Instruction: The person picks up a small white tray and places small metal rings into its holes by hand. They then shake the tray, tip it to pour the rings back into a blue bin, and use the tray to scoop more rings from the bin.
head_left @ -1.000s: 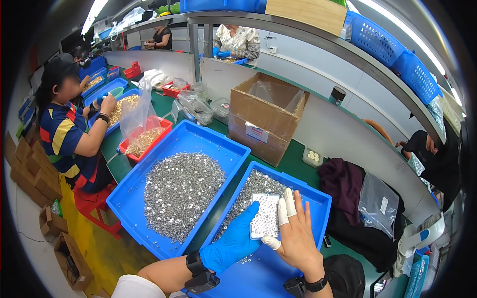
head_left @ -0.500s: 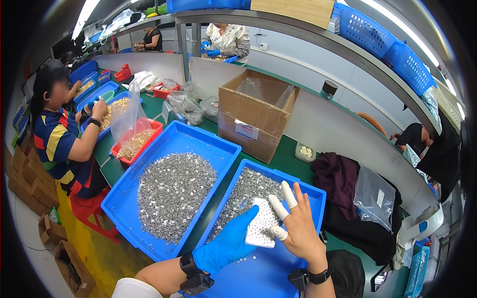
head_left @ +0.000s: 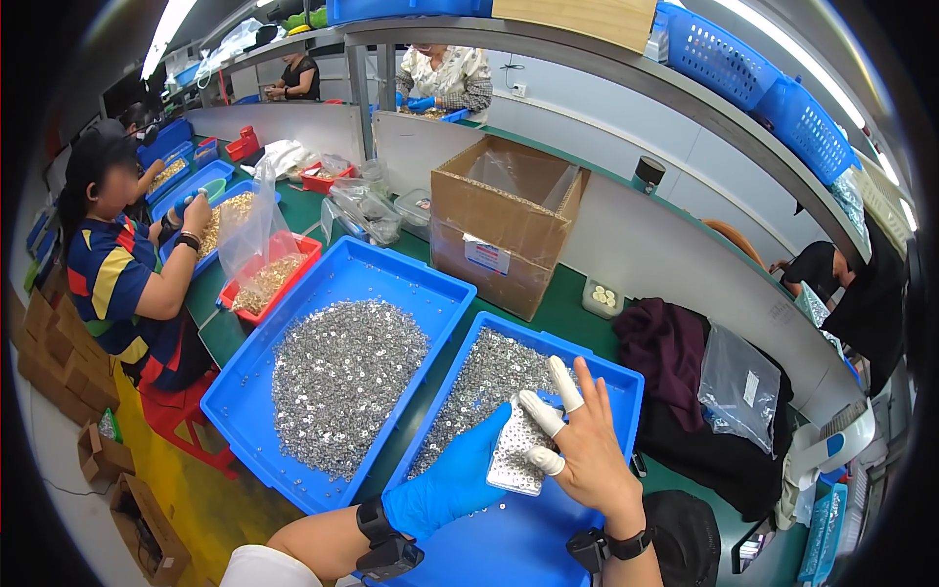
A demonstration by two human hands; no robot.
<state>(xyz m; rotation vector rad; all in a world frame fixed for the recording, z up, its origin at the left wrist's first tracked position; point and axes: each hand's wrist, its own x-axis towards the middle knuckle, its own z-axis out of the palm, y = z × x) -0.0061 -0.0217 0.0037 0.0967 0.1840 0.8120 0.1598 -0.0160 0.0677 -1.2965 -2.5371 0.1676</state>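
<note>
The white plate (head_left: 512, 460), its face dotted with small round metal pieces, lies at the fingertips of the left hand (head_left: 440, 491), which wears a blue glove. The left fingers are closed on it: the thumb runs along its left edge, while the others pass out of sight, seemingly beneath it. The plate is tilted, its near edge lower than its far one.

Just to the right of the plate, the right hand (head_left: 599, 455) has its fingers spread wide, white covers on the thumb and the two next to it, the last two bare. The covered thumb and nearest finger reach over the plate's right side and hide part of its face; whether they touch it or the pieces cannot be told.

Below both sets of fingers is a blue tray (head_left: 479, 553), and beyond the fingertips a heap of small metal rings (head_left: 494, 377) fills its far part; the hands and forearms cover much of its middle. Left of the gloved fingers, just beside that tray, a second tray (head_left: 245, 406) holds a larger grey heap (head_left: 347, 386). The single pieces are too small to make out well.

Farther beyond the fingers, a cardboard box (head_left: 499, 249) stands on the green tabletop (head_left: 575, 342); its bottom cannot be seen. To the right of the bare fingers lies a purple cloth (head_left: 657, 344).
</note>
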